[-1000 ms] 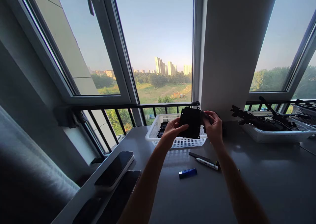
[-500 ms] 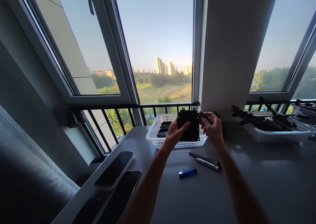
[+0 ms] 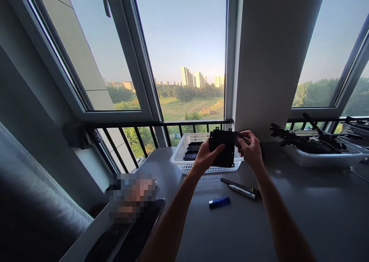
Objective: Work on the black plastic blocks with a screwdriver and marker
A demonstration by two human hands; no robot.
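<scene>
You hold the black square plate (image 3: 221,148) up over the white basket (image 3: 180,158), your left hand (image 3: 206,156) gripping its near edge, thumb across the face, fingers curled behind. Your right hand (image 3: 250,148) pinches a small dark piece (image 3: 238,136) at the plate's upper right corner; I judge the fitting is under way, not finished. More black parts (image 3: 192,151) wait in the basket. On the counter (image 3: 302,216) the marker (image 3: 239,187) and blue lighter (image 3: 219,202) lie untouched.
</scene>
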